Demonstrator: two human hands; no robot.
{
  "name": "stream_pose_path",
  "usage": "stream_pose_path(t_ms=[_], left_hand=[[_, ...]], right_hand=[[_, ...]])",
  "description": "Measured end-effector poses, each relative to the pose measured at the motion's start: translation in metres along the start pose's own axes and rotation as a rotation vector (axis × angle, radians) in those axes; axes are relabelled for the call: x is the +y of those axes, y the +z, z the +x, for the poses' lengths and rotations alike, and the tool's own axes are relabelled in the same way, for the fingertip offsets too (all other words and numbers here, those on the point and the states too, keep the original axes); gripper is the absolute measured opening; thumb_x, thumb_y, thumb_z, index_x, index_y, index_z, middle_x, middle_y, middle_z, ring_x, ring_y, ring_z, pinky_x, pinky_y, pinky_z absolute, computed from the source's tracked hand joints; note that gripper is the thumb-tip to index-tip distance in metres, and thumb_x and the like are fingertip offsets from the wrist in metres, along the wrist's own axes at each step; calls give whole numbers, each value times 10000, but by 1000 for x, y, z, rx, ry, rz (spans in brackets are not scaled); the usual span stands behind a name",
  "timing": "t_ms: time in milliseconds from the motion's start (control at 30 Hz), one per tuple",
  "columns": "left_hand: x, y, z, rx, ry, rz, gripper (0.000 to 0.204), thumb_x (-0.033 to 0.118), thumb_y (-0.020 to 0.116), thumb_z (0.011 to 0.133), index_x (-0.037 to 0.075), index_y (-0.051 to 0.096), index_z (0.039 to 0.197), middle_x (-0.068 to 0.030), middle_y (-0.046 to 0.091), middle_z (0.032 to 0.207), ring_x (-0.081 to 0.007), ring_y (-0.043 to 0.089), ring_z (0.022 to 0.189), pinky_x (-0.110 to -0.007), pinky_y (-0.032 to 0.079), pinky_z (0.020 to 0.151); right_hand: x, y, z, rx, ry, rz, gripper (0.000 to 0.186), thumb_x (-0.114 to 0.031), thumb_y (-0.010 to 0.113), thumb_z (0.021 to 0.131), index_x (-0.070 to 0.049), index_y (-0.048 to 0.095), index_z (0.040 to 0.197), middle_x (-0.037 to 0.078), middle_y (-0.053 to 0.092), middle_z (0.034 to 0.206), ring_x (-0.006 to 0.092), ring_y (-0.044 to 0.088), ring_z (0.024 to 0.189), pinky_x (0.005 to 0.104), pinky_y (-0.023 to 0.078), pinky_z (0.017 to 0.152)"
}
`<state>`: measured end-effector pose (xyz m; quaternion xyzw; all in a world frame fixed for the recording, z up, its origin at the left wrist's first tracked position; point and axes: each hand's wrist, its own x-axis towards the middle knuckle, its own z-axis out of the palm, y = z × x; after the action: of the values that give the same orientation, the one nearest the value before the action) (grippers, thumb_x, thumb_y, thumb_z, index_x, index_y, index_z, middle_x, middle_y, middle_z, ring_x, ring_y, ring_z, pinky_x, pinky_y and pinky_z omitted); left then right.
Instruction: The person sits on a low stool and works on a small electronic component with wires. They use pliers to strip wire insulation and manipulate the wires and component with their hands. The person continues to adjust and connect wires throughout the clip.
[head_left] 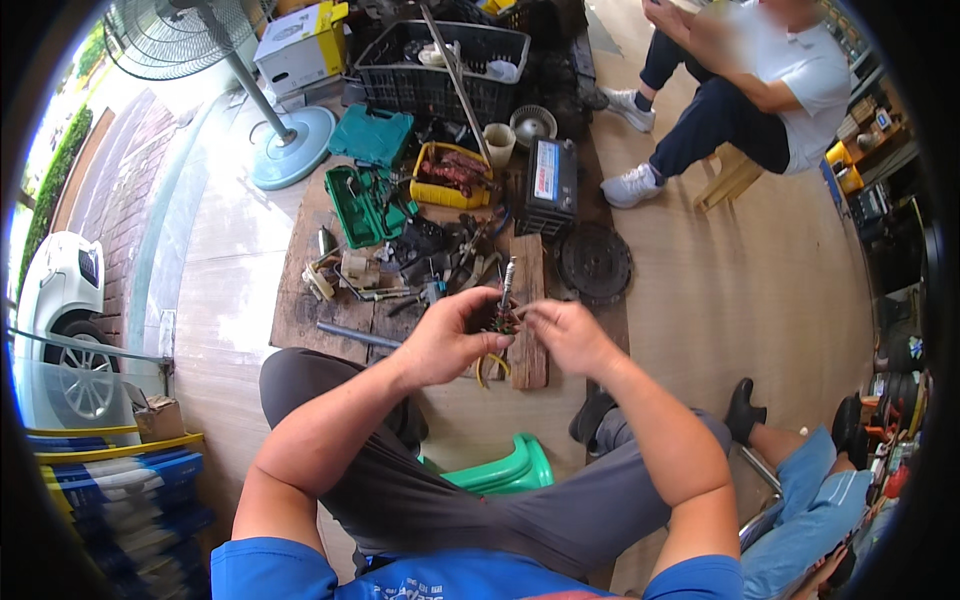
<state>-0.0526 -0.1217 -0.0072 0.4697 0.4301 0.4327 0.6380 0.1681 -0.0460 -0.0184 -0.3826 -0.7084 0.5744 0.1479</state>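
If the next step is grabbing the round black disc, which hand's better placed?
Right hand, probably: it's closer to the disc, which lies beyond it. The left hand is farther off and grips the shafted part. Whether the right holds anything is unclear.

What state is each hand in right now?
Left hand: closed, holding a slender silver metal-shafted part.
Right hand: curled close beside that part; whether it grips anything cannot be told.

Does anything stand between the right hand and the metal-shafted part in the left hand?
Nothing visible does. The right hand is close beside the metal-shafted part, which the left hand holds; the wooden block lies below.
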Motion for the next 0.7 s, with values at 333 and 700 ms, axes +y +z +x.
stream_pose_path(t_ms=[333,700], left_hand=[[4,-3,4,305,-2,459,417,73,840,792,-6,595,1119,-42,686,937,-104,616,851,-258,521,800],[32,-35,4,106,31,-564,356,39,612,967,-4,536,1312,-165,670,1160,-301,673,1089,-389,569,909]], right_hand=[[-43,-23,-19,-139,-208,-462,219,-157,609,963,-3,673,1105,200,706,911,341,693,815,388,539,735],[-18,-45,-23,-18,-168,-805,233,-296,595,963,-80,671,1007,193,688,820,394,671,810,477,539,718]])
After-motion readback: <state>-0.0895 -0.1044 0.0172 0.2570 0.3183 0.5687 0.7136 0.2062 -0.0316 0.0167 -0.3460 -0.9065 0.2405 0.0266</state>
